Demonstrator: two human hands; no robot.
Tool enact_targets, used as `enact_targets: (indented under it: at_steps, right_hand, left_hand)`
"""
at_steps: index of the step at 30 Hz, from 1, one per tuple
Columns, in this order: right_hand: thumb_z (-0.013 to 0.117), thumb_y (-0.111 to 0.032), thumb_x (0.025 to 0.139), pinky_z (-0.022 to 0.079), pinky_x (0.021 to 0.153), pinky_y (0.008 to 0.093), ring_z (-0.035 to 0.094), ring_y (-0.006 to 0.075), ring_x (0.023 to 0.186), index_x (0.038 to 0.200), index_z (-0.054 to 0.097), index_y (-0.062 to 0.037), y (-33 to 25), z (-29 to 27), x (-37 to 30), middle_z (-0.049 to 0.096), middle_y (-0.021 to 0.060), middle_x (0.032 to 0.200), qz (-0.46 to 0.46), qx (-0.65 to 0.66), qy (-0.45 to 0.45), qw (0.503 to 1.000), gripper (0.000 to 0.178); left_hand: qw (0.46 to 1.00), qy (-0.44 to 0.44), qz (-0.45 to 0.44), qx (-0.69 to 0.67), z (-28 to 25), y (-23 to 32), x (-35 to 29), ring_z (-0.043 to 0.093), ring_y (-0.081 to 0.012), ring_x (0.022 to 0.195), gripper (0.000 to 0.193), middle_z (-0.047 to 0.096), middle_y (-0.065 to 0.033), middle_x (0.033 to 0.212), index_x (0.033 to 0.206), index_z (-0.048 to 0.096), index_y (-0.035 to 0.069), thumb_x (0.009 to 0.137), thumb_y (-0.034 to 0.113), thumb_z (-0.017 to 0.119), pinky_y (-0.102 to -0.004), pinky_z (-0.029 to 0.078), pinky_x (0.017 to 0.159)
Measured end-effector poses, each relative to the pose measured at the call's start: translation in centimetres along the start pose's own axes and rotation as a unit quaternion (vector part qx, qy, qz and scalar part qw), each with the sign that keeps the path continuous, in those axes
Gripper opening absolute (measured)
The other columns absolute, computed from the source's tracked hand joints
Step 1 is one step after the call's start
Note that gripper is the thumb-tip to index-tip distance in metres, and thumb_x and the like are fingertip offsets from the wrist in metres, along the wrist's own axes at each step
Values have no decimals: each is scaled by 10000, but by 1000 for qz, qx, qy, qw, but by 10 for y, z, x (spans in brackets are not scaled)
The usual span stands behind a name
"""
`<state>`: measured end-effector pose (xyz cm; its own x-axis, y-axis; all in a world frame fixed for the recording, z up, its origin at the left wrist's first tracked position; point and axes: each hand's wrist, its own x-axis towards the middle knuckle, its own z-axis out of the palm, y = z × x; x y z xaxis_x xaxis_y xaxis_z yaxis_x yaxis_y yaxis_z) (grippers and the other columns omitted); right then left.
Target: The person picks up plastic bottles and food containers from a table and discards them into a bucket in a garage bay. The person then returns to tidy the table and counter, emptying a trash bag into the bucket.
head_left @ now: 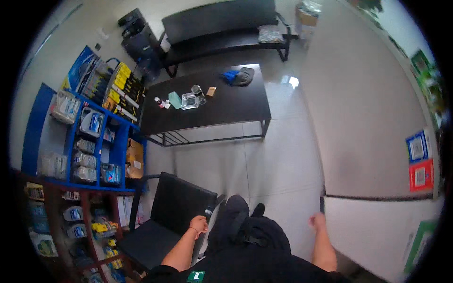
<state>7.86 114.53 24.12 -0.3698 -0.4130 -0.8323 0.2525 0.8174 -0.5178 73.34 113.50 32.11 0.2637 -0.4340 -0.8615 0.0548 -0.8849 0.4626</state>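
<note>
My left hand (199,224) hangs low beside the black chair (184,198), with its fingers curled closed. A small dark piece with a pale glint (208,211) shows at its fingertips; I cannot make out whether it is held or belongs to the chair. On the wrist is a thin dark band. My right hand (318,220) is off to my right, near the lower corner of the beige counter (363,141). Its fingers are curled in and slightly blurred, with nothing seen in them. My dark-trousered legs (236,212) are between the hands, over the tiled floor.
Ahead is a dark low table (222,111) bearing a glass ashtray (190,101), a jar (197,91), small boxes and a grey-blue cap (243,76). A black bench (222,47) is behind it. Blue shelves (99,177) with bottles line the left side.
</note>
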Motion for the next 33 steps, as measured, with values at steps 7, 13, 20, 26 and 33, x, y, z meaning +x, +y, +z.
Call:
enact_targets:
  at_steps: [7, 13, 20, 26, 33]
  right_hand:
    - [545, -224, 959, 502, 531, 320, 621, 175, 657, 1105, 591, -33, -340, 180, 32, 655, 98, 874, -268, -58, -49, 960, 245]
    - [549, -177, 942, 532, 636, 317, 653, 182, 786, 1242, 571, -12, -420, 325, 66, 666, 95, 956, -121, -256, -152, 947, 343]
    - [581, -155, 898, 527, 644, 334, 642, 189, 793, 1250, 565, 10, -560, 542, 164, 661, 111, 989, -208, -362, -230, 879, 388]
    - [637, -247, 831, 473, 961, 487, 566, 419, 1152, 1294, 525, -68, -675, 765, 295, 581, 228, 1202, -441, -584, -140, 667, 509]
    - [677, -258, 826, 481, 995, 488, 508, 404, 1237, 1385, 444, -109, -723, 883, 367, 492, 201, 1343, -493, -657, -124, 556, 624]
  left_hand:
    - [997, -10, -77, 16, 25, 95, 83, 565, -182, 493, 146, 579, -82, 682, 813, 605, 61, 909, 113, 508, -316, 454, 407]
    - [991, 46, -78, -96, 31, 205, 134, 598, -161, 559, 212, 628, -74, 790, 1105, 621, 55, 947, 151, 516, -325, 518, 501]
    - [979, 121, -1, -167, 39, 332, 93, 598, -135, 640, 246, 632, -80, 785, 1191, 589, 7, 969, 82, 515, -276, 511, 562]
    - [967, 149, -175, -114, 124, 249, 19, 645, -167, 674, 252, 661, -105, 809, 1188, 595, 10, 957, 102, 551, -315, 534, 602]
    - [914, 148, -315, -208, 180, 252, -9, 673, -239, 687, 311, 661, -141, 862, 1192, 556, 11, 916, 136, 625, -327, 556, 595]
